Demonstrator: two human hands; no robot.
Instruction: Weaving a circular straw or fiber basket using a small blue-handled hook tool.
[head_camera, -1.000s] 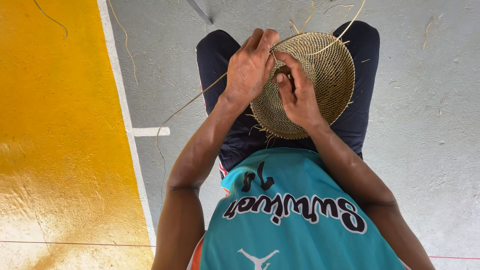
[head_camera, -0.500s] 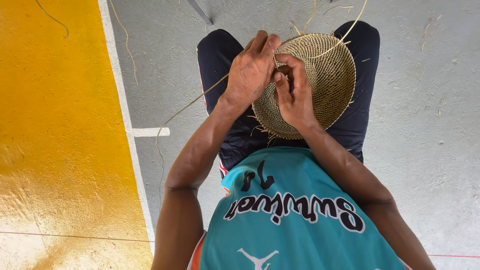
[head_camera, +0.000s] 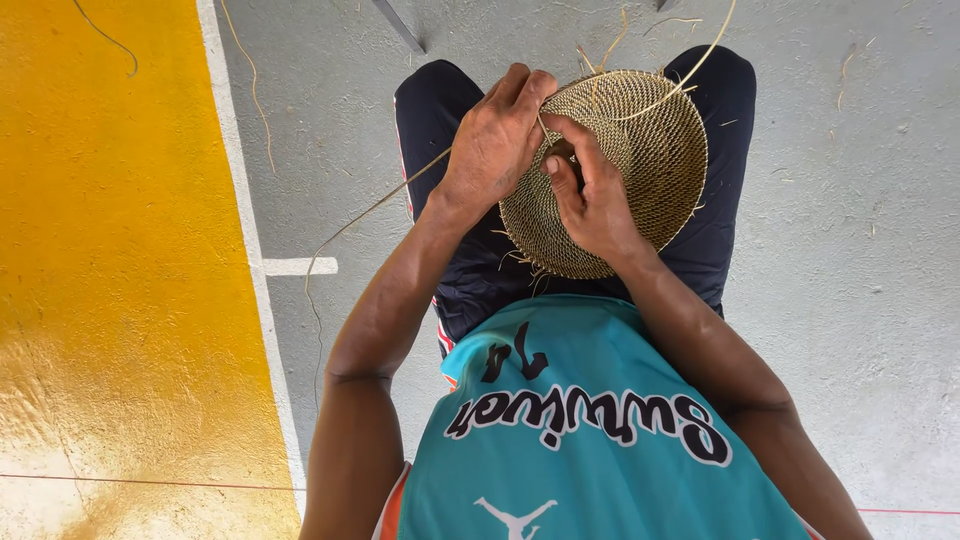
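Here we judge the round tan woven straw basket (head_camera: 640, 170) light, springy and crushable, best gripped at its rim where left hand (head_camera: 495, 140) and right hand (head_camera: 595, 195) pinch close together.

Woven basket on the lap, both hands at its rim

The woven basket (head_camera: 640, 165) rests on the person's thighs at upper centre; the left hand (head_camera: 495, 140) grips its left rim, the right hand (head_camera: 595, 195) lies on it, and a loose strand (head_camera: 350, 225) trails left across the floor (head_camera: 850, 300).
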